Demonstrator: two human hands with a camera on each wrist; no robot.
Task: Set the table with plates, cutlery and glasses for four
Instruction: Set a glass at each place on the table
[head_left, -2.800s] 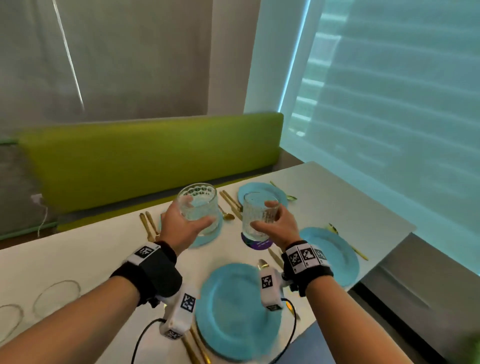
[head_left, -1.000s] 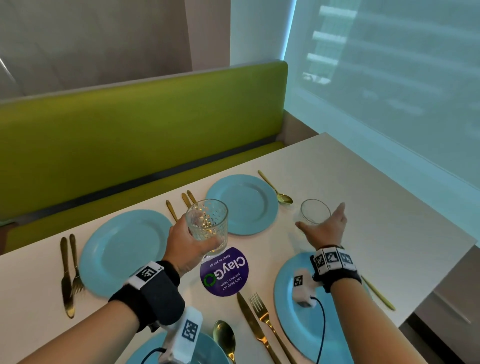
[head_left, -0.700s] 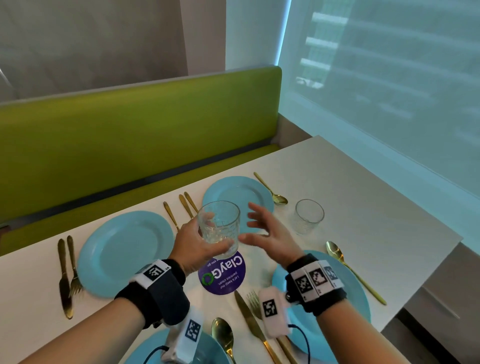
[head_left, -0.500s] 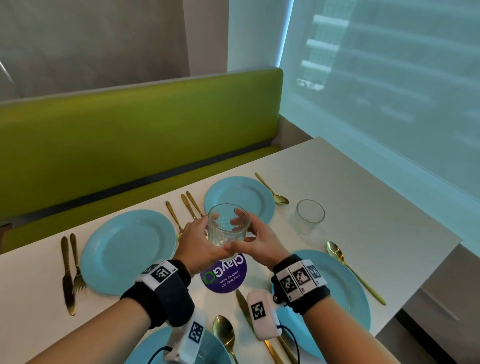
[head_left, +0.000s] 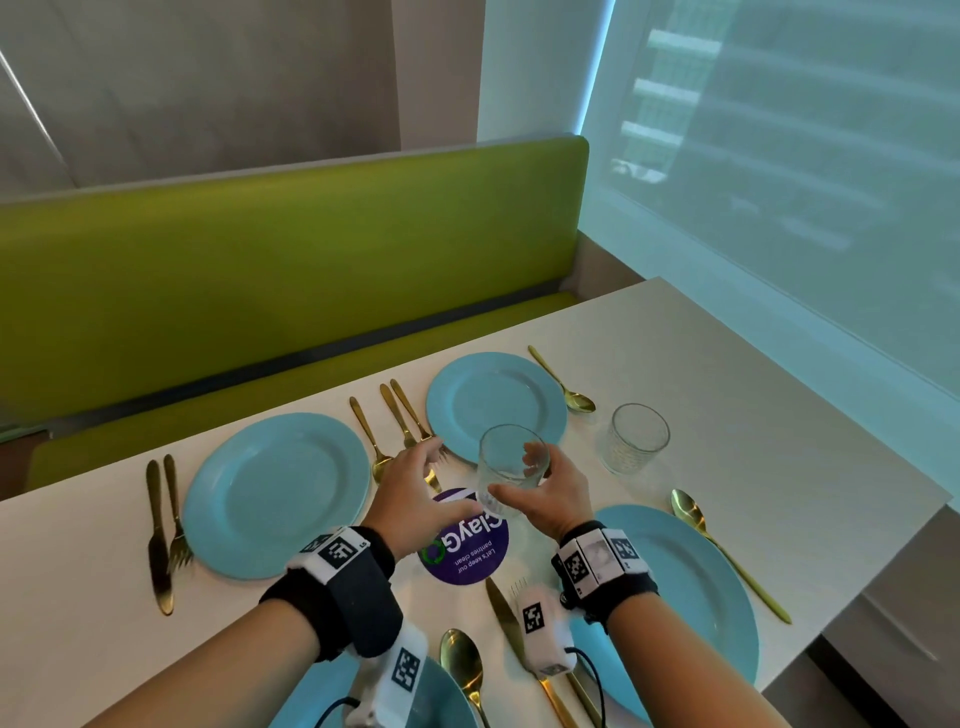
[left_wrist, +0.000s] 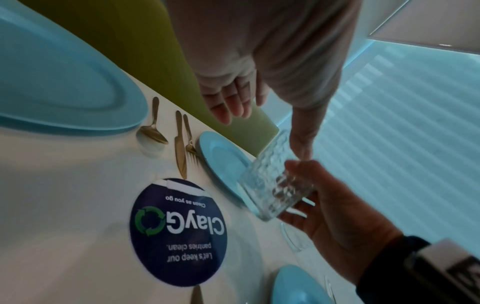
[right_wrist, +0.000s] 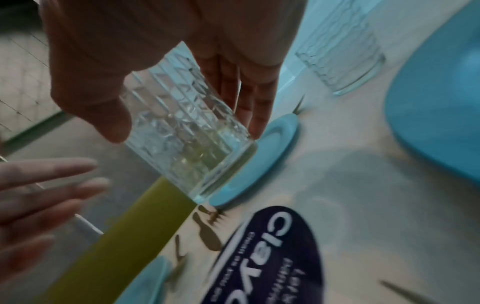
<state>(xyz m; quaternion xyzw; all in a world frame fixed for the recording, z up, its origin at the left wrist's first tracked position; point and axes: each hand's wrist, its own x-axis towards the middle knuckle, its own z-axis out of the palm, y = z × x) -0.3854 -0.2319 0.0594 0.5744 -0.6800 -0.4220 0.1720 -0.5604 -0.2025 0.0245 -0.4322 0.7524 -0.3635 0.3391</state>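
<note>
A clear patterned glass (head_left: 506, 452) hangs just above the white table (head_left: 753, 452), and my right hand (head_left: 519, 475) grips it with thumb and fingers curled round its lower part. The right wrist view shows that glass (right_wrist: 187, 131) tilted in the grip. My left hand (head_left: 447, 475) hovers beside it, fingers spread, holding nothing. A second glass (head_left: 636, 436) stands on the table between the far right plate (head_left: 496, 395) and the near right plate (head_left: 685, 587). Two more blue plates lie at far left (head_left: 278, 493) and at the near edge (head_left: 441, 701).
Gold cutlery lies beside each plate: a knife and fork (head_left: 161, 530) at far left, a spoon (head_left: 566, 387) at the back, a spoon (head_left: 717, 545) at right. A round purple sticker (head_left: 465, 551) marks the middle. A green bench (head_left: 285, 270) runs behind; the table ends at right.
My right hand set one glass down at the right, then came across and took the other glass from my left hand. The left hand has let go and opened.
</note>
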